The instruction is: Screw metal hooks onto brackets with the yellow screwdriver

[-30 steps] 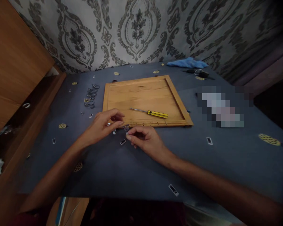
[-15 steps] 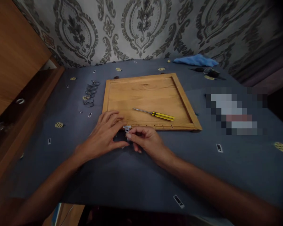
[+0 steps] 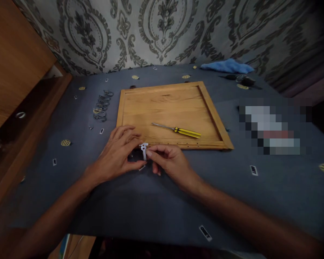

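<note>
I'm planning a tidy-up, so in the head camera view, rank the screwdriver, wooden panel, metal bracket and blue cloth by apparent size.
1. Wooden panel, largest
2. Blue cloth
3. Screwdriver, nearly as long but slimmer
4. Metal bracket, smallest

head-worn view, facing forward and down, close over table (image 3: 156,205)

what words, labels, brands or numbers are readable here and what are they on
No text reads with certainty.
Tablecloth, front label: lettering too blurred.
Tablecloth, right-side label: too small and blurred.
Tablecloth, smaller labels: too small.
Metal piece at the right hand: no lettering discernible.
</note>
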Tool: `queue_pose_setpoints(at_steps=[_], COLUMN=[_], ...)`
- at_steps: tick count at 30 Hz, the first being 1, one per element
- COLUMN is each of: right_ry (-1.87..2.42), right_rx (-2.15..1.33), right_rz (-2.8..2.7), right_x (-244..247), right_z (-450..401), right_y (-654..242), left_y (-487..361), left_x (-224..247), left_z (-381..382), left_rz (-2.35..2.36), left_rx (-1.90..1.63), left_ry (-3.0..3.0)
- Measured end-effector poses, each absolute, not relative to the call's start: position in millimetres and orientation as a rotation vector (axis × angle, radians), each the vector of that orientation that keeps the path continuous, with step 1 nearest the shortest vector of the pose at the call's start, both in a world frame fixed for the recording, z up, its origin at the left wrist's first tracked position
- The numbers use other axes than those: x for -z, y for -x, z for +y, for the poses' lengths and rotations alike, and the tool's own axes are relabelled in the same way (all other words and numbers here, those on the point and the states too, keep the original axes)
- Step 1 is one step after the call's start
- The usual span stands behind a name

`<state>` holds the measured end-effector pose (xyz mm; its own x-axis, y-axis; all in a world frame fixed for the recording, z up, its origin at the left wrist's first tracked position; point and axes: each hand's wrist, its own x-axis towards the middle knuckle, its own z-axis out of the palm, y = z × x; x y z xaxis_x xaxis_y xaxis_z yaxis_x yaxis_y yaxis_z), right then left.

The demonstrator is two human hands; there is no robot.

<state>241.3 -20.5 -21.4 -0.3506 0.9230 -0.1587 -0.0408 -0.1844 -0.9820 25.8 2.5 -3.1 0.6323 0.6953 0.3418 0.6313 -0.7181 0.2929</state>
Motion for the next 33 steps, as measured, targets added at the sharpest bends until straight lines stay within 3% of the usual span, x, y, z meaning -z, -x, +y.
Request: queue_pose_setpoints(at_steps=[5, 8, 33], right_ry=[1.050, 0.955, 0.798], right_rx=[-0.600, -0.256, -0.190], right_rz=[-1.910, -2.093, -2.347], right_x=[27, 32, 47], right_z=[-20, -15, -9], right_y=[-257, -263, -263], left_y=[-23, -23, -22], left_x=[6, 9, 12], left_z=[8, 9, 9], left_rz=[1.179, 1.175, 1.233], left_rx=[-0.647, -0.647, -0.596], left_ry=[-2.668, -2.672, -2.604])
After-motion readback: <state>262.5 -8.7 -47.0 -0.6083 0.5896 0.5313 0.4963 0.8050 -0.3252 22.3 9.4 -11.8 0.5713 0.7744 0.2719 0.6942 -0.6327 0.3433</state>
